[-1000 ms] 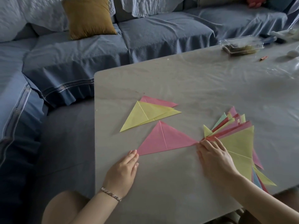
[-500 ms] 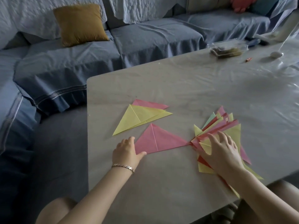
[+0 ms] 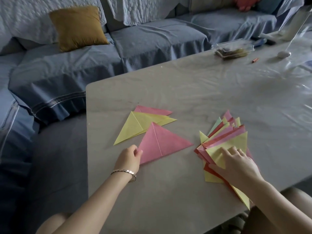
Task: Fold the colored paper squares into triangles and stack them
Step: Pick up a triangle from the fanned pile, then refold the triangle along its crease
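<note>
On the table (image 3: 168, 191) in front of the person, the freshly folded pink triangle (image 3: 162, 142) lies flat between the 2 work areas. Its apex overlaps the edge of the yellow triangle (image 3: 133, 130), which sits on another pink triangle (image 3: 155, 110) in the started stack. The left hand (image 3: 130, 157) pinches the pink triangle's near-left corner, fingers curled around the paper's edge. The right hand (image 3: 236, 164) rests with relaxed, spread fingers on the yellow top sheet of the fanned pile of squares (image 3: 224, 137); whether the thumb has slipped under that sheet cannot be told. The paper looks very light, thin and limp, likely to slide on the smooth tabletop and to bend if lifted by 1 tip alone. A corner pinch with a low drag, or a grip nearer the folded edge, should keep it tidy. The pink triangle's long edge faces the person and runs left to right, rising slightly toward the pile, and its apex points away toward the sofa (image 3: 152, 39).
</note>
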Available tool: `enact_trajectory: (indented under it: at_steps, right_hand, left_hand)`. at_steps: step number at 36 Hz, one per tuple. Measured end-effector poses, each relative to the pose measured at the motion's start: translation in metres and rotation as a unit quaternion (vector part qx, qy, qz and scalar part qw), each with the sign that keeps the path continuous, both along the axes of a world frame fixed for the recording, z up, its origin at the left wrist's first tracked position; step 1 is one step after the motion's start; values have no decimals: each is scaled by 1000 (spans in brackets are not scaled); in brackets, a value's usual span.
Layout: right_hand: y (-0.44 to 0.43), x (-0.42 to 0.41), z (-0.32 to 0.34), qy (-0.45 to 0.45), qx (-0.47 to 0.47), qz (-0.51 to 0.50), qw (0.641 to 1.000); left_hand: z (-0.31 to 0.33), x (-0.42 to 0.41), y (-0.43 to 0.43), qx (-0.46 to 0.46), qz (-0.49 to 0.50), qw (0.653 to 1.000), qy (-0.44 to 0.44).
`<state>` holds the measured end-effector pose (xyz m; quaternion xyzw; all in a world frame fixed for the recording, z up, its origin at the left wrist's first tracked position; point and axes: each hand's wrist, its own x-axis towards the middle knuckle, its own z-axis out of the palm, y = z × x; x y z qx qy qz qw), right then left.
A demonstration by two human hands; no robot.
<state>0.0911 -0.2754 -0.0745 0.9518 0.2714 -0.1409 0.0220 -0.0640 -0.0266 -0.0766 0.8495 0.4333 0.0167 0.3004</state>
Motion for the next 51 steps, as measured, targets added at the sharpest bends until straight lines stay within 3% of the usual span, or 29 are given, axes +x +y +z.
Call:
enact_trajectory:
  at_steps: [6, 8, 12, 15, 16, 18, 20, 21, 24, 29, 35, 41, 44, 49, 51]
  right_hand:
    - [-3, 3, 6, 26, 7, 15, 1000]
    - [-2, 4, 6, 37, 19, 10, 999]
    - [0, 4, 12, 26, 75, -17, 997]
    - [11, -8, 16, 13, 98, -26, 995]
    - [17, -16, 18, 9, 122, -23, 992]
    - [30, -32, 24, 8, 190, -15, 982]
    - [45, -46, 31, 24, 234, 8, 972]
    - [52, -52, 31, 38, 247, 25, 968]
    - [72, -67, 28, 98, 253, 78, 959]
    - [81, -86, 33, 147, 259, 134, 945]
    - [69, -73, 17, 72, 256, 181, 947]
    - [69, -67, -8, 25, 198, 240, 950]
    - [72, -66, -21, 47, 182, 277, 942]
    - [78, -74, -33, 32, 182, 285, 940]
    - [80, -78, -36, 29, 195, 282, 939]
  left_hand:
    - [18, 14, 36, 56, 62, 992, -96]
    - [21, 22, 53, 74, 79, 990, -90]
    - [26, 31, 60, 146, 79, 986, 14]
    - [28, 35, 33, 177, 11, 983, -53]
    - [29, 35, 18, 119, 0, 988, -97]
    - [37, 34, -19, -108, -18, 984, -143]
    - [43, 31, -51, -316, -23, 935, -157]
    - [43, 30, -62, -366, -29, 917, -154]
    - [38, 28, -75, -397, -46, 902, -162]
    - [24, 26, -52, -280, 25, 950, -135]
    - [27, 25, -18, -69, -109, 991, -45]
    - [16, 43, 11, 25, -198, 980, 20]
    - [4, 46, 12, 140, -196, 970, 26]
    - [-17, 19, -23, 172, -250, 947, -107]
    - [-23, 1, -36, 154, -279, 945, -75]
